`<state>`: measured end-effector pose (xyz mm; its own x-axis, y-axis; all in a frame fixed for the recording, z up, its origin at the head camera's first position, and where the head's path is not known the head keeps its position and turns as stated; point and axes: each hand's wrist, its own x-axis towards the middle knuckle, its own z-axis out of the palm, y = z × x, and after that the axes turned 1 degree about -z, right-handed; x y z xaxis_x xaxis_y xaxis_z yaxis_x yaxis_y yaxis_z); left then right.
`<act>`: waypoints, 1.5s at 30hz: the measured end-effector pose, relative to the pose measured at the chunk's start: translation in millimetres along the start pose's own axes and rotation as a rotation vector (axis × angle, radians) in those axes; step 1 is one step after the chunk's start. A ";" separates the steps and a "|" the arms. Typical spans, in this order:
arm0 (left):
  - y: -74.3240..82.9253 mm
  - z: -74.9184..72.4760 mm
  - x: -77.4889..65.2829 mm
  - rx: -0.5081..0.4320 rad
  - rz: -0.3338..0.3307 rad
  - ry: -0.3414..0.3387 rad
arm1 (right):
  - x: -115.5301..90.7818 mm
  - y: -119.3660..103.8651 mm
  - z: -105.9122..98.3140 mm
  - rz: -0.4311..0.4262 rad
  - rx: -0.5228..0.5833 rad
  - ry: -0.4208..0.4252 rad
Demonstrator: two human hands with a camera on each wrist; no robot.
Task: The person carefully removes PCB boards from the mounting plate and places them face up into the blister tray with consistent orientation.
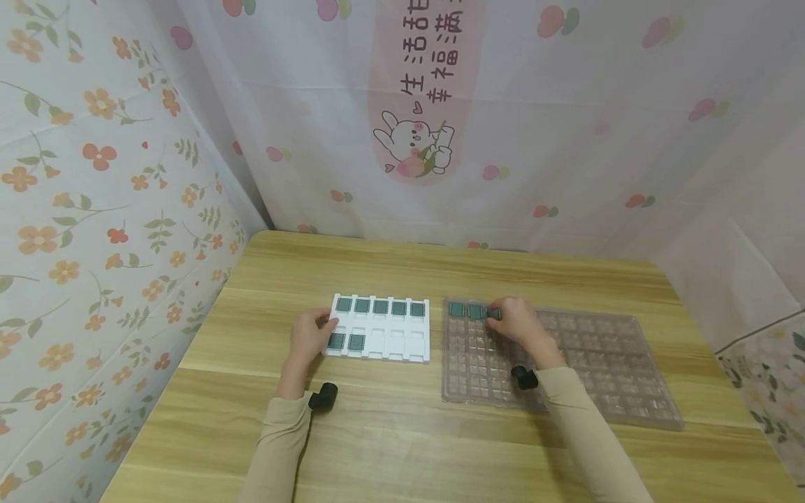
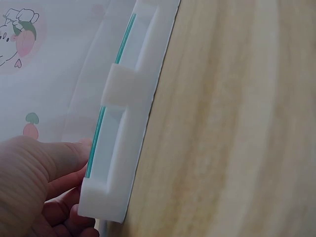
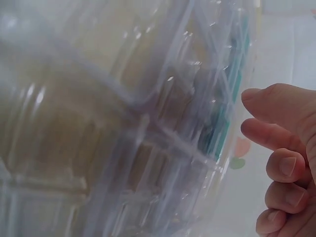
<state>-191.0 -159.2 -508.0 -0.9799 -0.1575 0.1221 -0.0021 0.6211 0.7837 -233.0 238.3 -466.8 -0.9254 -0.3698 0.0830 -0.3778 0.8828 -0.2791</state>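
Note:
A white compartment tray (image 1: 402,328) lies on the table, with a full far row of small green circuit boards (image 1: 380,306) and two more in its near row. My left hand (image 1: 308,335) grips this tray's left edge; in the left wrist view the thumb lies beside a green board (image 2: 96,143) seen edge-on. To the right lies a clear plastic tray (image 1: 597,363). My right hand (image 1: 517,320) hovers over its far row, beside a partly hidden green board (image 1: 493,314). In the right wrist view, thumb and index finger stand apart, with nothing visible between them.
Two more green boards (image 1: 466,310) sit in the clear tray's far left pockets. Both trays lie on a wood-grain table (image 1: 390,433). Patterned curtains (image 1: 302,140) hang behind it and at the sides. A small black device (image 1: 323,397) is on each wrist.

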 end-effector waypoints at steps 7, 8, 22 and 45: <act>-1.1 1.1 0.4 0.004 0.007 0.008 | -2.5 -5.6 -1.0 0.016 0.035 -0.002; -1.1 1.2 0.4 0.003 0.005 0.009 | -2.7 -6.3 -0.9 0.016 0.050 -0.007; -1.5 0.9 1.1 -0.005 0.016 0.005 | -5.3 -23.4 -1.8 -0.009 0.129 -0.041; 1.6 -0.8 0.8 0.007 -0.014 -0.006 | -4.6 -49.7 9.5 -0.041 0.174 -0.030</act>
<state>-191.6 -159.0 -506.2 -0.9809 -0.1620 0.1073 -0.0175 0.6238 0.7814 -209.7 193.4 -462.4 -0.9070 -0.4153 0.0696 -0.4018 0.8043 -0.4378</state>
